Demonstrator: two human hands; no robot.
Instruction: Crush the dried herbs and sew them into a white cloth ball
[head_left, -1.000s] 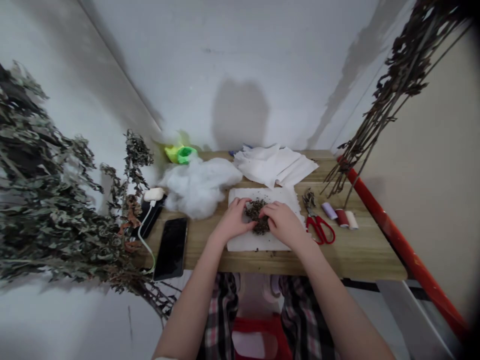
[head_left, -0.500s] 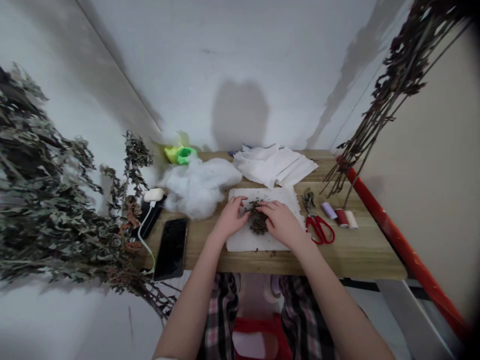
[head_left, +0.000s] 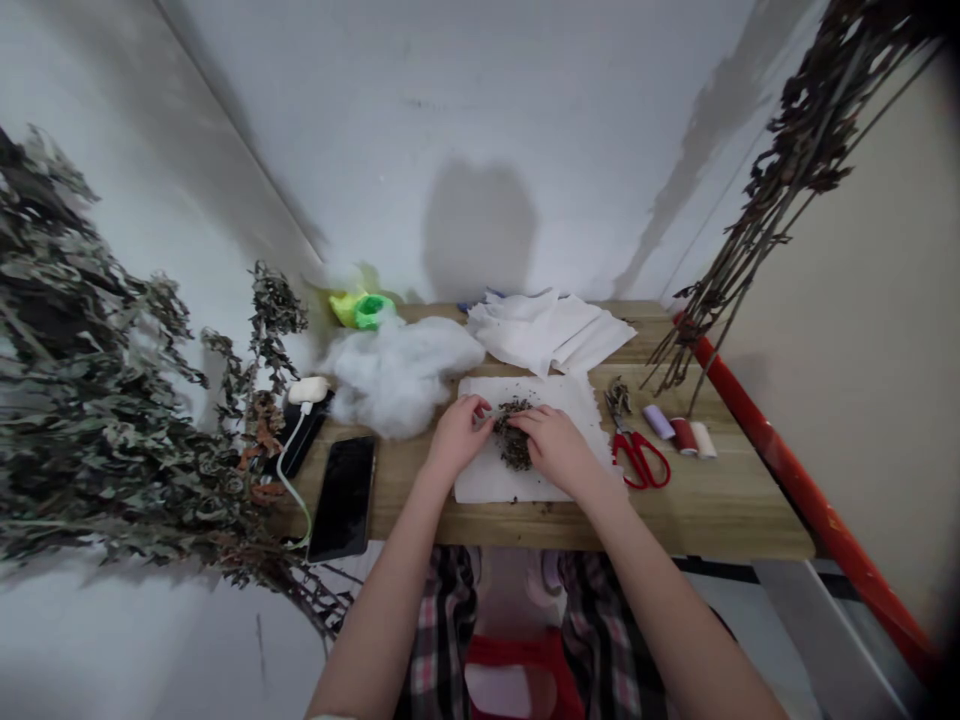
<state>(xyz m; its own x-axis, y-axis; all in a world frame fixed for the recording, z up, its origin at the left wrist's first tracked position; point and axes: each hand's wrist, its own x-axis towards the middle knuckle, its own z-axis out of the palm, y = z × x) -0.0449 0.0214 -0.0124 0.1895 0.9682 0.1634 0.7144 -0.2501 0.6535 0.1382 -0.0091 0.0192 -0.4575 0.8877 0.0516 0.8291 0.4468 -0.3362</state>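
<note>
A small heap of crumbled dried leaves (head_left: 514, 450) lies on a white cloth (head_left: 480, 482) with a frayed right edge. At the heap's left side is my left hand (head_left: 459, 436), its fingers loosely curved, thumb apart from the forefinger, nothing visible between them. From the right, my right hand (head_left: 553, 446) reaches over the heap, with its fingers stretched out and touching the upper part of the leaves. Its thumb side is partly hidden. Red-handled scissors (head_left: 637, 458) lie just right of the cloth, with a dried leaf clump (head_left: 618, 395) at their blades.
White fibre stuffing (head_left: 397, 370), a phone (head_left: 343, 497) and a cabled black power strip (head_left: 298, 440) are on the left. White cloth pieces (head_left: 547, 328) lie behind. Thread spools (head_left: 683, 436) lie right. Dried plant bundles (head_left: 112, 400) flank the wooden table (head_left: 735, 510).
My left hand has drawn slightly left from the heap. My right hand has shifted a little left over the leaves, which look slightly more spread out.
</note>
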